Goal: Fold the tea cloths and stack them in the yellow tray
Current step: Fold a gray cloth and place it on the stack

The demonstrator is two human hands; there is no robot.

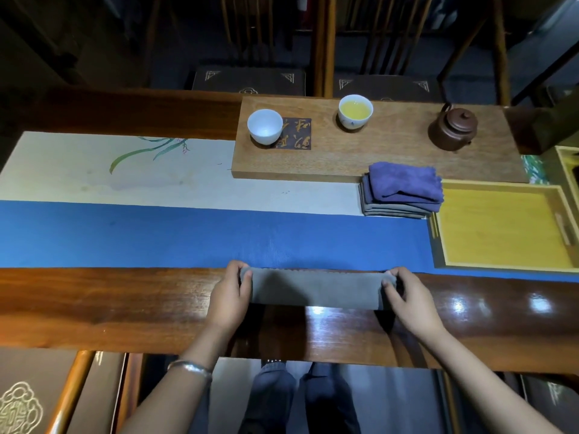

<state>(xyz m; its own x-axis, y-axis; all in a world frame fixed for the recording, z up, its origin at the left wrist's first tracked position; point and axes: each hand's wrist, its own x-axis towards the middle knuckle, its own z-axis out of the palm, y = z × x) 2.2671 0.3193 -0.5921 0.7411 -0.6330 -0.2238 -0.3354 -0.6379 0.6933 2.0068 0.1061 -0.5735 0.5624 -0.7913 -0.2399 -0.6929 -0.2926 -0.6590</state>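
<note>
Pinching opposite ends of the grey tea cloth point(316, 288), left hand point(230, 297) and right hand point(410, 303), fingers closed.

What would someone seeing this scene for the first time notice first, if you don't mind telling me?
Most striking are the left hand and right hand gripping the two ends of a long folded grey tea cloth on the glossy dark wooden table. To the right lies an empty yellow wooden tray, with a stack of folded purple and grey cloths beside its left edge. Farther back, a white cup of yellow tea stands on a wooden board.
</note>
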